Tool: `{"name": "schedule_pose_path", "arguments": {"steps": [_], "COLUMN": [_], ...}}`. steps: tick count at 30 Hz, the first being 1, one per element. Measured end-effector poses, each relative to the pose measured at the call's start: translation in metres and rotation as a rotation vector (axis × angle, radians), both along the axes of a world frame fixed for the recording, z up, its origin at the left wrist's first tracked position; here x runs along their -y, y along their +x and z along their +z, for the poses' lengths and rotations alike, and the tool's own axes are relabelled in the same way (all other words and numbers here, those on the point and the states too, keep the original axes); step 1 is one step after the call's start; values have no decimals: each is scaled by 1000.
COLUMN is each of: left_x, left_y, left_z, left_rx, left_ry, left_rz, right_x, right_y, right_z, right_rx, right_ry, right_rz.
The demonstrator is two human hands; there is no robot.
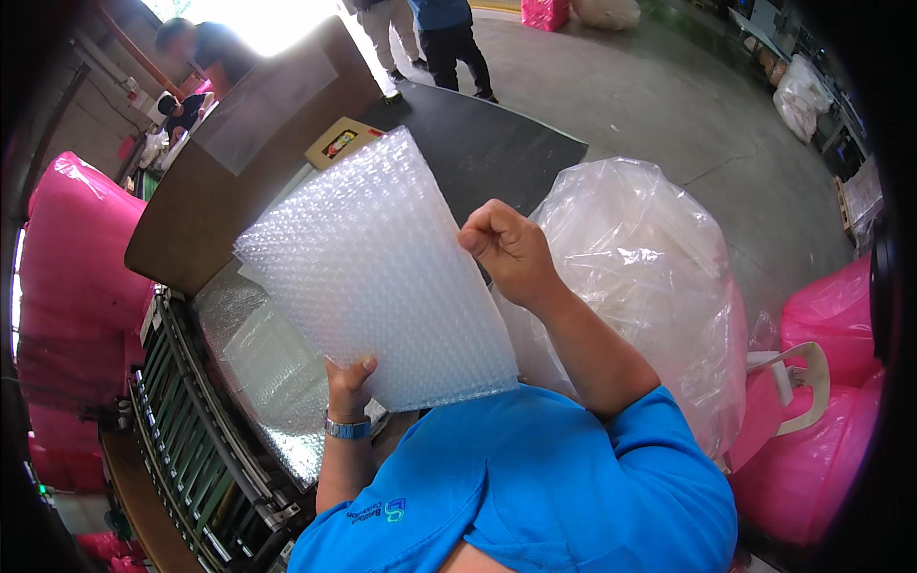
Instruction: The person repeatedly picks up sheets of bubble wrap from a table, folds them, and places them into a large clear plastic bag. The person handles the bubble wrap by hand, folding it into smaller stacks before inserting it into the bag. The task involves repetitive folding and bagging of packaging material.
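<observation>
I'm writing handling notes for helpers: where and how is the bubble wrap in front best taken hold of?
Probably take the bubble wrap by its long right edge, coming from the right and pinching it from above and below. It is broad and flat, and the left hand clasps its lower-left part, leaving that edge exposed beside the right hand.

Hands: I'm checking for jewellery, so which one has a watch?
The left hand, thumb on the bubble wrap, wears the watch; the right hand has none.
</observation>
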State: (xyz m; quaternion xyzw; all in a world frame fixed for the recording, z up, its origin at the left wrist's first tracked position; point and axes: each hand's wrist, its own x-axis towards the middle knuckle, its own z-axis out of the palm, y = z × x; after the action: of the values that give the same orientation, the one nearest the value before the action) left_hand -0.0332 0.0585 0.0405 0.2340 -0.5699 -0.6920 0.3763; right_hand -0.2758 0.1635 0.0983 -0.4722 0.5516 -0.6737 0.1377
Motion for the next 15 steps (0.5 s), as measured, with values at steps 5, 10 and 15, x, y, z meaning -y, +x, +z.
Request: {"name": "schedule_pose_path", "arguments": {"steps": [5, 10, 15], "left_x": [2, 6, 5], "left_y": [9, 12, 13], "left_z": [-6, -7, -9], "left_rx": [-10, -61, -65], "left_ry": [37, 86, 99], "left_rz": [-3, -5, 9], "right_x": [2, -16, -17], "right_y": [-29, -64, -27], "right_z": [1, 2, 16], "right_rx": [511, 95, 136], "right_ry": [-285, -128, 44], "right_rz": [-15, -383, 10]}}
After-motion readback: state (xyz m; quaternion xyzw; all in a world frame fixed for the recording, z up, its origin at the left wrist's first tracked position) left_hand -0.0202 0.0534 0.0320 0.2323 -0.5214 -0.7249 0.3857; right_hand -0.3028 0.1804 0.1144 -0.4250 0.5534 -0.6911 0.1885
